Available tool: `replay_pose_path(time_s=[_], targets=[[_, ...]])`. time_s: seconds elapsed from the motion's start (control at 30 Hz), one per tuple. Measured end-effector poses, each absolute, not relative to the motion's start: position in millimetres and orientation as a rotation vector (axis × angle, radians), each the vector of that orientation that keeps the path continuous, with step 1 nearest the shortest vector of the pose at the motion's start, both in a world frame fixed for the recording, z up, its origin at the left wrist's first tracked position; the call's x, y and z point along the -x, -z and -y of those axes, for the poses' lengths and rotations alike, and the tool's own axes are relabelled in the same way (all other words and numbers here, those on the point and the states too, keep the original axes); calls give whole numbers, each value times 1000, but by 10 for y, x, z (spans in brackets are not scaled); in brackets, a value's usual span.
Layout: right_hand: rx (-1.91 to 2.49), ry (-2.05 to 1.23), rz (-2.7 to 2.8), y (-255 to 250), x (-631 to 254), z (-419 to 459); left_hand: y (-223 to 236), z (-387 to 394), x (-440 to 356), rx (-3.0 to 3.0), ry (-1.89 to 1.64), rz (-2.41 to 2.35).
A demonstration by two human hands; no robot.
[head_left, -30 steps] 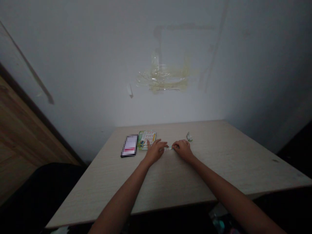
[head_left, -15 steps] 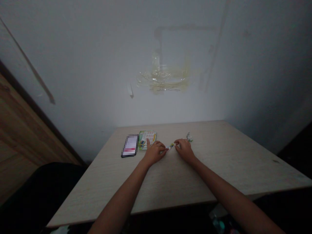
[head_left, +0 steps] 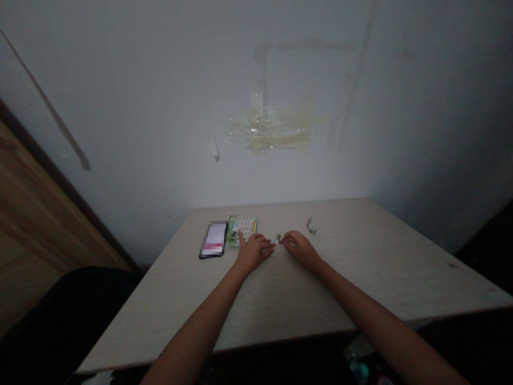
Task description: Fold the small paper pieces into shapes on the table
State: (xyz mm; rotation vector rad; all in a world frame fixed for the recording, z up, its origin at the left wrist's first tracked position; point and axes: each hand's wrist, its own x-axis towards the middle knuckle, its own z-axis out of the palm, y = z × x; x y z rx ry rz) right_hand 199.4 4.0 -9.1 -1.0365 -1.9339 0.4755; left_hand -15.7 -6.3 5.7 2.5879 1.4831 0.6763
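A small strip of white paper or plastic with a yellow-green end (head_left: 277, 241) is between my two hands, low over the table; its exact kind is too small to tell. My left hand (head_left: 253, 252) has its fingertips closed on the strip's left side. From the right, my right hand (head_left: 300, 246) pinches at the strip's upper part with thumb and forefinger. Just beyond my left hand lies a stack of green-edged printed packets or cards (head_left: 245, 226). A crumpled bit of green and white wrapper (head_left: 311, 225) rests behind my right hand.
A phone with a lit, blurred screen (head_left: 214, 239) lies left of the stack. The light wooden table (head_left: 360, 278) stands against a wall (head_left: 160, 107) with old yellowed tape (head_left: 276, 131). A dark chair back (head_left: 84, 299) is at the left.
My right hand has shifted slightly left, closer to my left hand. The small strip has turned from slanting to more upright between the fingers.
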Motion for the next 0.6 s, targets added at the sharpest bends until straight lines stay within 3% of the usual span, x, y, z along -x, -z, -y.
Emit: replay_pose_path(time_s=[0.6], targets=[[1124,-213,2114,114,-1971,-46,-57,71,148,-2626,-639,-1544]])
